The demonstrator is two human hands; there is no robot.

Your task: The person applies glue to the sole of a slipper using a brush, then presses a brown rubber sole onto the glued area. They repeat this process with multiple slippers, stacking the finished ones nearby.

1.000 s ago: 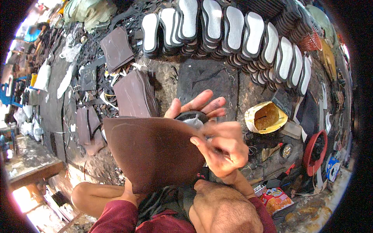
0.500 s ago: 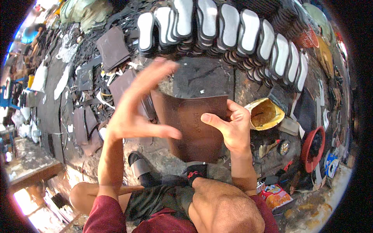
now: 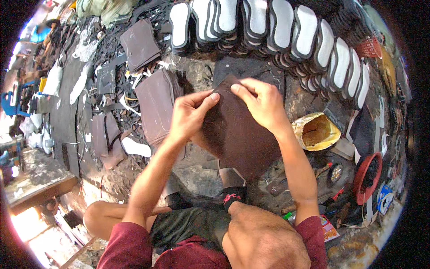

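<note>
A dark brown sheet, flexible and leather-like, hangs between my hands above my feet. My left hand pinches its upper left edge, thumb on top. At the top edge, my right hand grips it too, thumb and fingertips close to a corner. The sheet droops and bends below the grip. Left of my left hand lies a stack of similar brown sheets. A black sheet lies on the floor beyond my hands.
Stacks of sole-shaped pieces with white tops curve along the far side. Another brown stack lies far left among scraps. At right are a yellow-rimmed container and a red basin. A wooden bench stands at left.
My left hand, open and blurred in motion before, has closed on the sheet's edge. My right hand has moved up to the top edge, and the sheet now hangs turned and bent.
</note>
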